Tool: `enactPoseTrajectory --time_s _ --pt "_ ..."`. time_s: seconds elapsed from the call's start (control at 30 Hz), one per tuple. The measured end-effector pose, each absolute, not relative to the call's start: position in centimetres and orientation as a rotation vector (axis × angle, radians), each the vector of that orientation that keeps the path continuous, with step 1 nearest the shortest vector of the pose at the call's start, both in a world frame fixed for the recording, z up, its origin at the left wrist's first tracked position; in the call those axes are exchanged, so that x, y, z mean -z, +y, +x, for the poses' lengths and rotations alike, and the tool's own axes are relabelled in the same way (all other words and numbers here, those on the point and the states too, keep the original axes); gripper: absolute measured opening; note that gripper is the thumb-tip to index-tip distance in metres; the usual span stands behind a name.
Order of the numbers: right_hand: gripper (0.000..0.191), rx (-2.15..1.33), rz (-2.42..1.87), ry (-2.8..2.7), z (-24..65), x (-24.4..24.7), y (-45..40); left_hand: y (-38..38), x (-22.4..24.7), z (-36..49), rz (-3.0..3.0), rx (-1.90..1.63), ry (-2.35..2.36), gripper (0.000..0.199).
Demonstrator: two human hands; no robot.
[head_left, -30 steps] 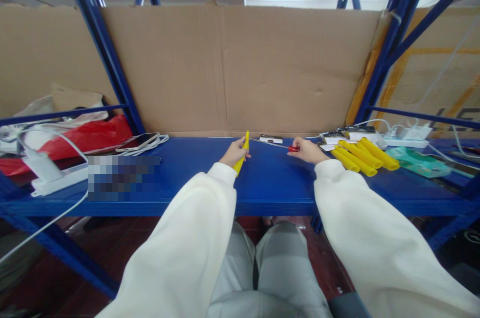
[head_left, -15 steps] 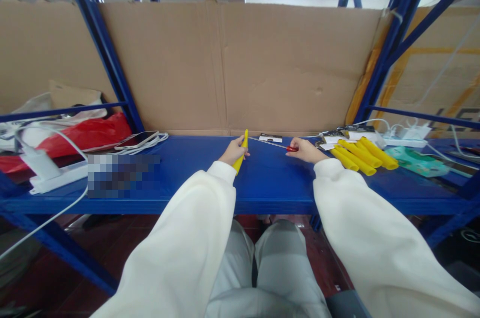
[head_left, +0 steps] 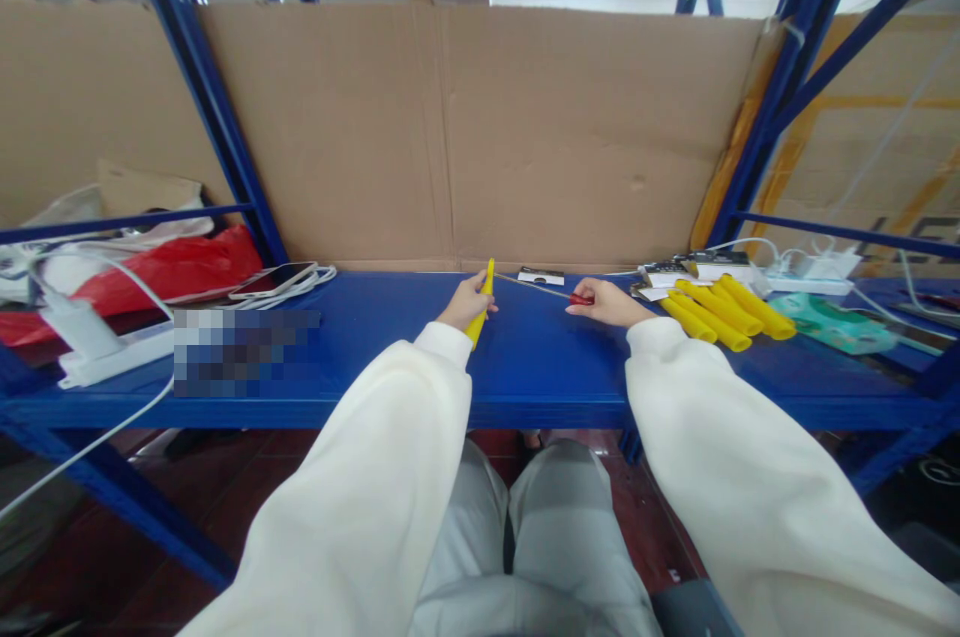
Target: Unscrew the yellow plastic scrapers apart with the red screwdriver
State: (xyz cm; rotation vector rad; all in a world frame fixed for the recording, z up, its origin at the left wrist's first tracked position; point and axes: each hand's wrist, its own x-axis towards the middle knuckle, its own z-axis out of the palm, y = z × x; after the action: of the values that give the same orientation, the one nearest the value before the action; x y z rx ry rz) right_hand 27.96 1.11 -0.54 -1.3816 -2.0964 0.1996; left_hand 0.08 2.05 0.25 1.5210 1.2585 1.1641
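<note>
My left hand is closed around a flattened-looking yellow tube, which it keeps tilted upright over the blue shelf. Between the fingers of my right hand is the red handle of what looks like a screwdriver. Its long thin shaft slopes up to the left, and the far end meets the upper part of the yellow tube; whether it touches or goes in, I cannot tell. Just behind the shaft lies a small black-and-white card.
Several yellow tubes lie to the right of my right hand, by black-and-white packages and a green plastic packet. On the left are a white power strip, cables and a red bag. A cardboard sheet stands behind the shelf.
My right hand and the red handle have shifted slightly to the left, towards the yellow tube. My left hand has hardly moved.
</note>
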Motion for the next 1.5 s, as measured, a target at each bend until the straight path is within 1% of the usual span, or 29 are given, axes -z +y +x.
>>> enactPoseTrajectory --time_s 0.1,0.27,0.4,0.57,0.67,0.9,1.03,1.17,1.27,1.5 --pt "0.026 -0.130 -1.434 -2.040 28.2 0.7 1.3 2.2 -0.2 0.0 1.532 -1.151 1.245 0.084" --pt "0.020 0.018 -1.477 -2.050 28.4 0.2 0.9 2.2 -0.2 -0.1 1.543 -1.129 1.259 0.086" --pt "0.018 -0.015 -1.389 -2.122 28.2 0.0 0.7 2.2 -0.2 -0.1 1.541 -1.144 1.288 0.085" --pt "0.021 -0.139 -1.354 -2.075 28.1 0.6 1.3 2.1 -0.1 -0.2 1.562 -1.150 1.295 0.083" --pt "0.024 -0.117 -1.421 -2.026 28.1 0.7 1.4 2.0 -0.1 -0.2 1.585 -1.149 1.296 0.083" --pt "0.019 0.022 -1.462 -2.094 27.9 0.0 0.2 1.7 -0.3 0.0 1.595 -1.123 1.311 0.082" --pt "0.021 -0.041 -1.429 -2.136 27.9 0.2 0.4 1.9 -0.2 0.0 1.581 -1.130 1.321 0.082" --pt "0.019 -0.126 -1.418 -2.080 28.1 0.7 1.1 2.1 -0.2 -0.1 1.587 -1.122 1.325 0.083" --pt "0.023 -0.071 -1.493 -2.028 28.2 1.0 1.4 2.2 -0.2 -0.2 1.606 -1.117 1.305 0.083" --pt "0.017 0.082 -1.530 -2.079 28.4 0.4 0.8 2.3 -0.1 -0.3 1.626 -1.102 1.283 0.081"
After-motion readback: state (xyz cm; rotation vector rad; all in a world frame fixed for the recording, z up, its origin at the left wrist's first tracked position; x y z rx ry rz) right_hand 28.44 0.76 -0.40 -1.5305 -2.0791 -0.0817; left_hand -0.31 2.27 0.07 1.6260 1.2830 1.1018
